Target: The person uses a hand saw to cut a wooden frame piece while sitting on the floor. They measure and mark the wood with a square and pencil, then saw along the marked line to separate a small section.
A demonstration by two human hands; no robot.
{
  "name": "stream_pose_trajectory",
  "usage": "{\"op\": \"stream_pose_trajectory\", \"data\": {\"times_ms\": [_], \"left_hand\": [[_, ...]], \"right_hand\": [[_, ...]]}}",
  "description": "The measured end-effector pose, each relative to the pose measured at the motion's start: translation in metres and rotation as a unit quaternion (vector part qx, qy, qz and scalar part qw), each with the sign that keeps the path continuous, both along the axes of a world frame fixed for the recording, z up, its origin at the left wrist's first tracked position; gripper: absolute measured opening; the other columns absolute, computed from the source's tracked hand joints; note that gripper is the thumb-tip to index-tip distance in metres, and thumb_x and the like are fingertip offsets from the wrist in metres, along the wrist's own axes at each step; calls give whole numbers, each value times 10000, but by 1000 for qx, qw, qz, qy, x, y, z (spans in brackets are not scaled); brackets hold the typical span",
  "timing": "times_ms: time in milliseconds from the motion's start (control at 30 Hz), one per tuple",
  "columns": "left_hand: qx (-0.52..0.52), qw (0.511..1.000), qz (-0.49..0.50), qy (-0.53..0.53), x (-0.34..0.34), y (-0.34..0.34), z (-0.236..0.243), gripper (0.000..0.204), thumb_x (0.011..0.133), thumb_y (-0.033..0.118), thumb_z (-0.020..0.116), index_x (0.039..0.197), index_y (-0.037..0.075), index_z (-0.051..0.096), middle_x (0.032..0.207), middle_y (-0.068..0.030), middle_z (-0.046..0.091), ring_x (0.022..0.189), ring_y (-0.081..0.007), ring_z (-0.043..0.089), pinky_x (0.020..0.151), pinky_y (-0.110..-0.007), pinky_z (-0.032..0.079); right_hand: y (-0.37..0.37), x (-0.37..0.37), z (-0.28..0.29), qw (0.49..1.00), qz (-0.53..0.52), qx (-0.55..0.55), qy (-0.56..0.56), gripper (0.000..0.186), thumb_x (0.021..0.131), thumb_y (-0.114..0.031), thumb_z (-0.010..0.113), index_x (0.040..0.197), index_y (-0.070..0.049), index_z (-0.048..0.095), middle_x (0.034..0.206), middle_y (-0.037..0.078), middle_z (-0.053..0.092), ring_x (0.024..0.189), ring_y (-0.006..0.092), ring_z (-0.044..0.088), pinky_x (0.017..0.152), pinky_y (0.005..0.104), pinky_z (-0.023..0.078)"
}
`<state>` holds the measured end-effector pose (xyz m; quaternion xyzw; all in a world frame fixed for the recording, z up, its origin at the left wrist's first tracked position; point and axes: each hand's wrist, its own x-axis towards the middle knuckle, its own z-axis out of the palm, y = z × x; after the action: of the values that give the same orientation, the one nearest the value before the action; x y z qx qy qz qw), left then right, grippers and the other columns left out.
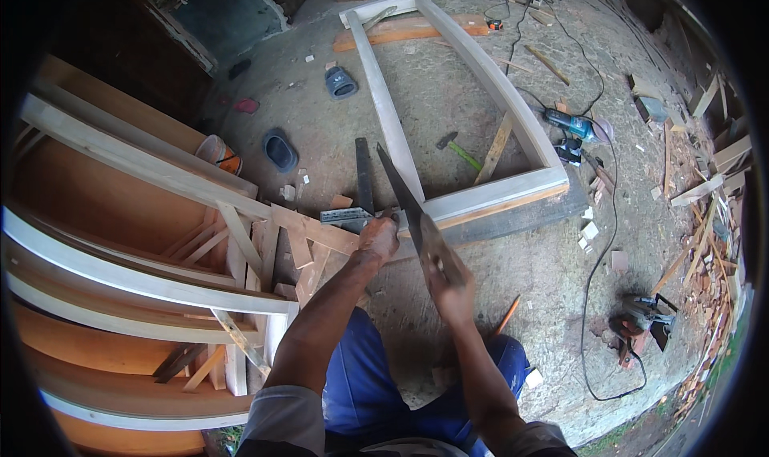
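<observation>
My right hand (450, 289) grips the wooden handle of a hand saw (404, 181), whose dark blade points up and away beside my left hand. My left hand (380, 234) is closed at the near left end of a pale wooden frame (493, 191); what exactly its fingers hold is hidden. Just left of it lies a metal square (342, 215) with a dark blade (362, 169) extending upward. Inside the frame lie a green-handled hammer (465, 153) and a loose batten (495, 148). A pencil (508, 315) lies right of my knees.
Curved wooden assemblies (136, 269) fill the left side, near a bucket (218, 154) and sandals (279, 150). An angle grinder (573, 124), a power saw (641, 321) and trailing cords lie right, beside heaped offcuts (705, 249). A plank (384, 31) lies under the frame's far end.
</observation>
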<state>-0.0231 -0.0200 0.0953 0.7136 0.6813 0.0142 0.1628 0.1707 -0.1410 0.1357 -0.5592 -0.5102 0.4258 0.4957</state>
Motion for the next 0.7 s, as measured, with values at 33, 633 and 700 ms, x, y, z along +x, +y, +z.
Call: {"op": "stream_pose_trajectory", "data": {"times_ms": [33, 633, 700], "left_hand": [[2, 1000, -4, -7, -2, 0, -14, 308, 923, 59, 586, 1228, 67, 627, 1104, -234, 708, 1097, -437, 668, 900, -523, 551], [-23, 999, -17, 17, -7, -10, -21, 302, 936, 38, 556, 1225, 10, 640, 1240, -211, 657, 1061, -445, 664, 914, -502, 557], [17, 1000, -7, 1, -22, -10, -23, 290, 948, 49, 545, 1223, 5, 624, 1238, -210, 657, 1061, -449, 663, 905, -502, 559]], "right_hand": [[20, -2, -6, 998, 10, -26, 52, 357, 949, -102, 684, 1288, 3, 650, 1068, 161, 740, 943, 175, 678, 838, 322, 531], [0, -1, -23, 988, 34, -98, 117, 373, 931, -78, 687, 1291, 12, 648, 1090, 181, 741, 977, 206, 700, 844, 341, 540], [-110, 38, 11, 996, 65, -56, 4, 442, 952, -97, 677, 1380, -18, 599, 1287, 144, 691, 1091, 228, 695, 929, 314, 531]]}}
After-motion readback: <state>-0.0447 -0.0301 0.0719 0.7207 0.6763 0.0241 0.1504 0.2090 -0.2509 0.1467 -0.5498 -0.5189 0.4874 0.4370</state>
